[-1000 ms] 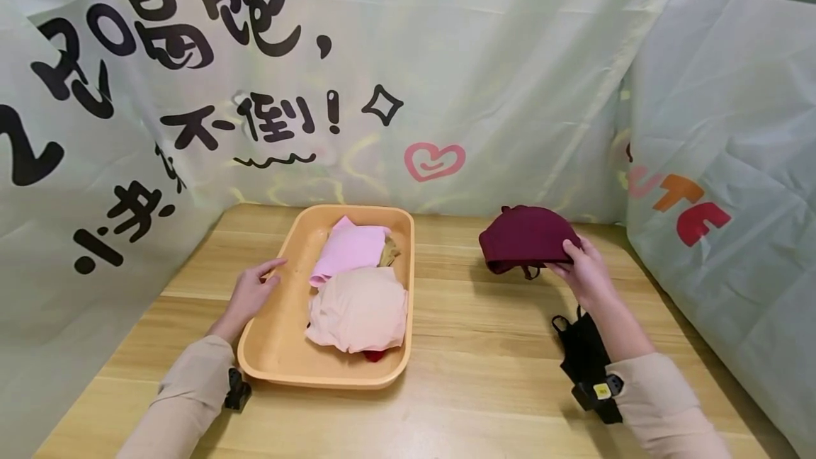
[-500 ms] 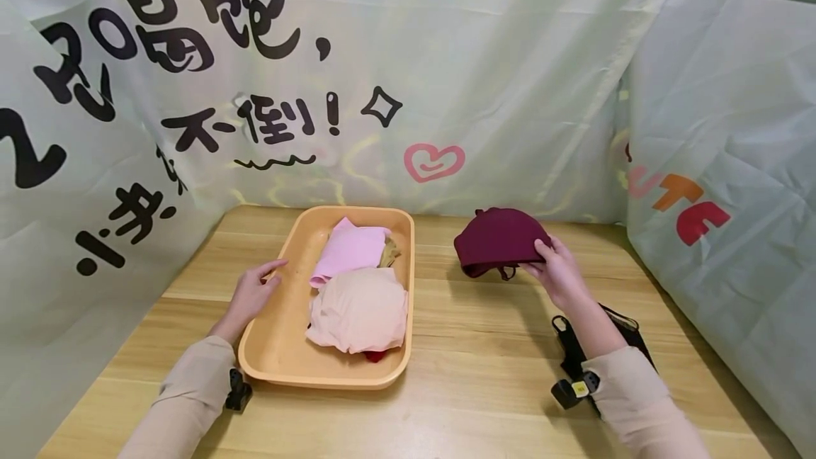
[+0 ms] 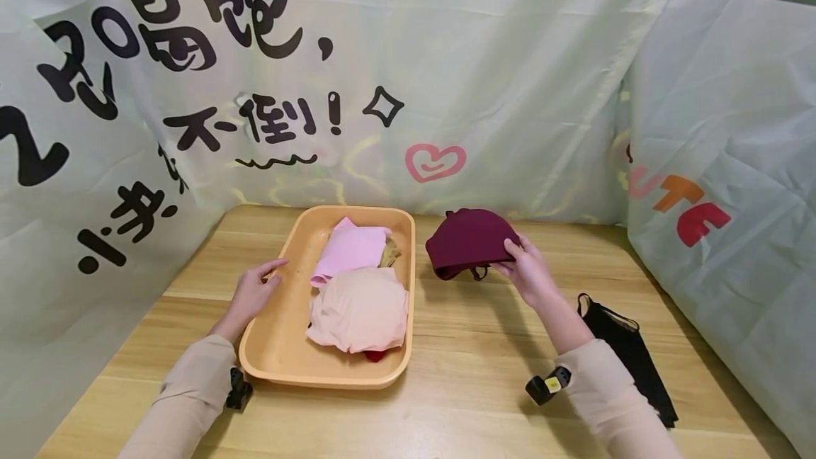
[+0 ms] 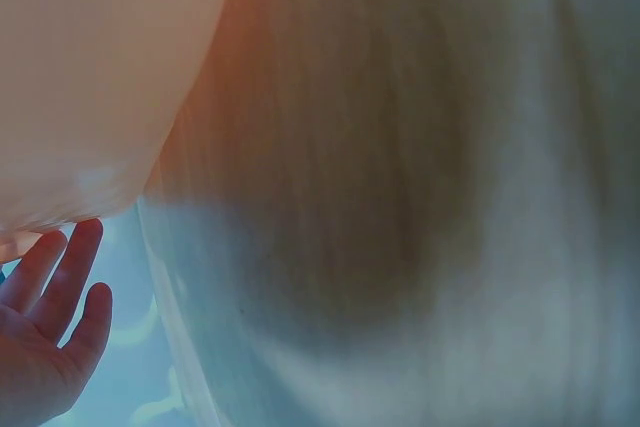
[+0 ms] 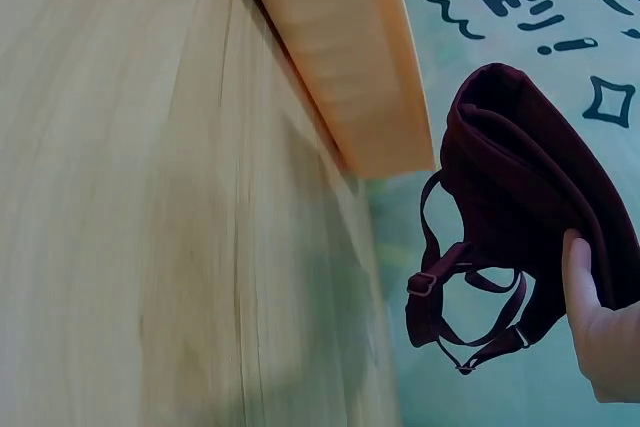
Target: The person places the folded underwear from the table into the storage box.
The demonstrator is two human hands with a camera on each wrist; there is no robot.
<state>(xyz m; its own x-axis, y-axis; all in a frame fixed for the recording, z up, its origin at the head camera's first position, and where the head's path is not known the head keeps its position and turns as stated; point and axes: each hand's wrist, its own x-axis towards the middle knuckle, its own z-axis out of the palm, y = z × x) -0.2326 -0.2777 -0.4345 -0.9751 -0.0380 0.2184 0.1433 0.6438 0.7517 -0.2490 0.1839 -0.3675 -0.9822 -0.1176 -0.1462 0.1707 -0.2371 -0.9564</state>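
Observation:
My right hand (image 3: 530, 276) pinches a maroon bra (image 3: 470, 241) by its right end, thumb on top, just right of the tray and above the table. Its straps and metal adjusters dangle below the cups in the right wrist view, where the thumb (image 5: 580, 277) presses the fabric. At the left rim of an orange plastic tray (image 3: 274, 346), my left hand (image 3: 250, 297) rests with fingers loosely extended. A folded pink cloth (image 3: 352, 250) and a pale peach folded garment (image 3: 360, 309) lie in the tray's right half. Bits of olive and red fabric peek out beside and under them.
A black garment with thin straps (image 3: 627, 356) lies on the wooden table (image 3: 472, 388) at the right, partly behind my right forearm. Printed fabric curtains (image 3: 523, 91) hang along the table's back and sides. The tray's walls stand up from the table.
My right hand has carried the bra leftward, close to the tray's right rim. More of the black garment now shows beside the forearm. My left hand stays in place.

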